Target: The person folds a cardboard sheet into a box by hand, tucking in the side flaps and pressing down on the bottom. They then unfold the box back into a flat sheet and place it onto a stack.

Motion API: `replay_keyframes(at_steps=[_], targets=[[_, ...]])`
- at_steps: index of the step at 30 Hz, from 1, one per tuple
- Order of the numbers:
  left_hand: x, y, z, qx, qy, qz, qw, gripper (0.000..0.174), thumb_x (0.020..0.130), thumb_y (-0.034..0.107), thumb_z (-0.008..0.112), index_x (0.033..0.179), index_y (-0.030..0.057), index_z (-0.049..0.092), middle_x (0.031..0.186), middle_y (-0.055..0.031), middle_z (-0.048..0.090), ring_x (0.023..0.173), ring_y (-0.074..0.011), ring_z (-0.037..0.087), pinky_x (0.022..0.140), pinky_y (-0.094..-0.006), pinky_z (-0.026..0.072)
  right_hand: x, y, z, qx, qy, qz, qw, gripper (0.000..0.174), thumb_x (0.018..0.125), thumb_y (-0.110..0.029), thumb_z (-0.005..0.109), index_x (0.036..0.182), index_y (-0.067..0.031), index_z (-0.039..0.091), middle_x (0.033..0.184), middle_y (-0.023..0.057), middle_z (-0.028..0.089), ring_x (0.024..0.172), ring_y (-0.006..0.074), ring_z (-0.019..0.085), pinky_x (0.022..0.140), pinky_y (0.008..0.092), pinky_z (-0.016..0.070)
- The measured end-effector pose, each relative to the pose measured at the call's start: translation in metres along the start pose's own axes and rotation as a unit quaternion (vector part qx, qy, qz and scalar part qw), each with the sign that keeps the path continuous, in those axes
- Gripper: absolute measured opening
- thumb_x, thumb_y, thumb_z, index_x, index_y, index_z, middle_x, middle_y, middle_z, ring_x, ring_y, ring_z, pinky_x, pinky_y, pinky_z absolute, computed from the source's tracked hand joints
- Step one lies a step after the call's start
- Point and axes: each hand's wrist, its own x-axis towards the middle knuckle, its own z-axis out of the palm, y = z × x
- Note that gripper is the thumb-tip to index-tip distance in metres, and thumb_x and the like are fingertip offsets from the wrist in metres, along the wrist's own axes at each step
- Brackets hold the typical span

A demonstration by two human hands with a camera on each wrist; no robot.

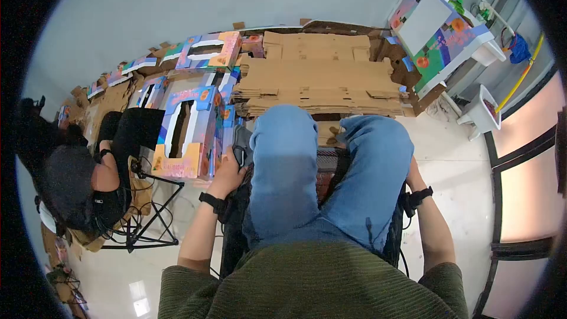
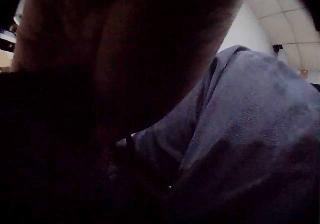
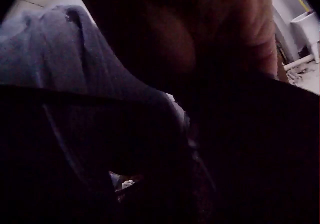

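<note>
Jeans [image 1: 283,165] fill the middle of the head view: you sit on a black seat [image 1: 331,168] with both knees out ahead of you. Your left hand [image 1: 229,170] is down beside the left knee, its fingers curled over the seat's dark front corner and gripping it. Your right hand [image 1: 413,176] lies low against the outside of the right thigh, at the seat's other edge. The leg hides its fingers and both wrist views are too dark to help, so you cannot tell whether it holds anything. Just beyond your knees a stack of flat cardboard [image 1: 322,82] lies on the floor, with a printed box [image 1: 192,133] standing to the left, near another seated person [image 1: 88,177]
</note>
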Motion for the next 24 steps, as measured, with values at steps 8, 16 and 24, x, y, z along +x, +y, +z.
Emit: replay_keyframes(at_steps=[8, 16, 24], targets=[[0.012, 0.014, -0.003, 0.024, -0.043, -0.072, 0.996, 0.097, 0.091, 0.026, 0.074, 0.153, -0.0094, 0.008, 0.134, -0.0462, 0.046, 0.118, -0.0576, 0.057, 0.097, -0.054, 0.0521, -0.025, -0.01, -0.023, -0.044, -0.042, 0.019, 0.998, 0.061, 0.097, -0.03, 0.06, 0.141, -0.0046, 0.026, 0.117, 0.0334, 0.067, 0.107, 0.05, 0.067, 0.09, 0.051, 0.0523], [0.011, 0.023, -0.007, 0.039, -0.032, -0.049, 0.998, 0.089, 0.09, 0.029, 0.075, 0.146, -0.0112, 0.019, 0.13, -0.044, 0.049, 0.113, -0.0563, 0.059, 0.095, -0.0549, 0.0528, -0.029, -0.009, -0.027, -0.061, -0.061, 0.02, 0.996, 0.06, 0.098, -0.031, 0.06, 0.14, -0.0045, 0.027, 0.117, 0.0342, 0.066, 0.108, 0.0502, 0.067, 0.09, 0.051, 0.0522], [0.006, 0.031, -0.013, 0.009, -0.037, -0.067, 0.997, 0.077, 0.09, 0.031, 0.075, 0.135, -0.0115, 0.029, 0.128, -0.0411, 0.054, 0.112, -0.0531, 0.062, 0.094, -0.0563, 0.0525, -0.031, -0.01, -0.021, -0.059, -0.074, 0.014, 0.995, 0.059, 0.098, -0.031, 0.059, 0.14, -0.0045, 0.027, 0.117, 0.0351, 0.066, 0.108, 0.0505, 0.066, 0.09, 0.0511, 0.0521]])
